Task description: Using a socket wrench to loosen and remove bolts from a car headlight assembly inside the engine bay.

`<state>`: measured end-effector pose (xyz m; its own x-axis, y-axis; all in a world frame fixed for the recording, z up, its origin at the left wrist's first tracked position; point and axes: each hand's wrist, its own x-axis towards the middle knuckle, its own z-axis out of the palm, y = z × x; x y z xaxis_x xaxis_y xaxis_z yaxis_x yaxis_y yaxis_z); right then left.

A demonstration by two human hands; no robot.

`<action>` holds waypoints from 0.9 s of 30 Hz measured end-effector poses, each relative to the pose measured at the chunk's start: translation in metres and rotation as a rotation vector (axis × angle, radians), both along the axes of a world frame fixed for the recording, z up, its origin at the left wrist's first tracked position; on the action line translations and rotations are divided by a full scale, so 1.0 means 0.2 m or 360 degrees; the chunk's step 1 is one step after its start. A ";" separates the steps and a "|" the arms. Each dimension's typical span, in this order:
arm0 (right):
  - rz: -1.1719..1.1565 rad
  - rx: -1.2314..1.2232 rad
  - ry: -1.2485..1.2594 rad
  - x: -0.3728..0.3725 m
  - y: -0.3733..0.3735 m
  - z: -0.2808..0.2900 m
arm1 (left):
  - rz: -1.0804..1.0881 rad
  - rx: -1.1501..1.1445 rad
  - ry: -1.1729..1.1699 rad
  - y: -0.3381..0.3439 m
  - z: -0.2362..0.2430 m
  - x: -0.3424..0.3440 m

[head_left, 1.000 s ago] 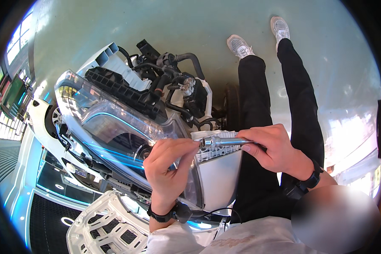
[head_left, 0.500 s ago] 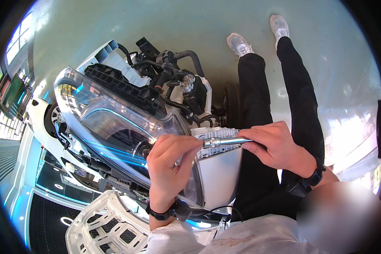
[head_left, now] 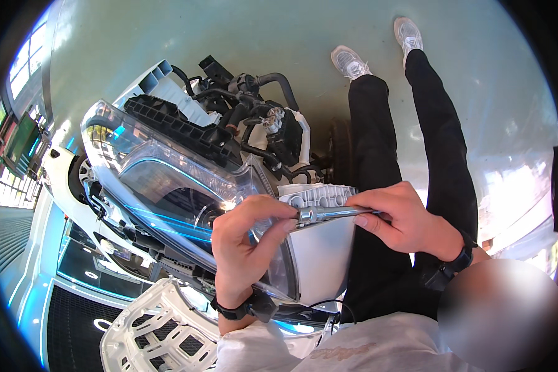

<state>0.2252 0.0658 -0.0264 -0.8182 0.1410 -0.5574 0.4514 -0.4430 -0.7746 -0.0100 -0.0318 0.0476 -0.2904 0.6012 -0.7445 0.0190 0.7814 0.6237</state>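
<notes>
My right hand (head_left: 403, 220) is closed round one end of a shiny metal socket extension bar (head_left: 344, 212), its thumb and fingers pinching the shaft. At the bar's other, thicker end, my left hand (head_left: 245, 239) pinches the socket (head_left: 304, 215) between thumb and forefinger. The tip inside that pinch is partly hidden. The tool lies nearly level, in front of my body and above a large car headlamp (head_left: 167, 180) with a clear lens. Just behind the bar shows the headlamp's pale ribbed housing (head_left: 319, 195).
Black hoses and brackets (head_left: 248, 105) stick up beyond the headlamp. A white car body (head_left: 71, 180) stands at the far left, and a cut-out white panel (head_left: 161, 328) lies low on the left. My legs (head_left: 375, 142) stand to the right on the greenish floor (head_left: 229, 31).
My left thumb and forefinger have straightened into a fingertip pinch at the socket end. The right hand has shifted slightly, with the bar still between both hands.
</notes>
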 end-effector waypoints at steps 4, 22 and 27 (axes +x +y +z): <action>0.0059 0.0220 0.0082 0.04 0.02 -0.07 | -0.0266 -0.0156 0.0125 0.02 -0.01 0.03; 0.0421 0.0403 0.0165 0.12 -0.19 -0.30 | -0.1908 -0.0437 0.0603 0.08 -0.14 0.18; 0.0514 0.0373 0.0194 0.12 -0.23 -0.33 | -0.1971 -0.0551 0.0727 0.12 -0.15 0.23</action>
<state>0.2498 0.0200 -0.0924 -0.8992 -0.0221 -0.4369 0.4369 -0.0992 -0.8940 0.0351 -0.0083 0.0175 0.0389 0.4493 -0.8925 0.9648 0.2158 0.1506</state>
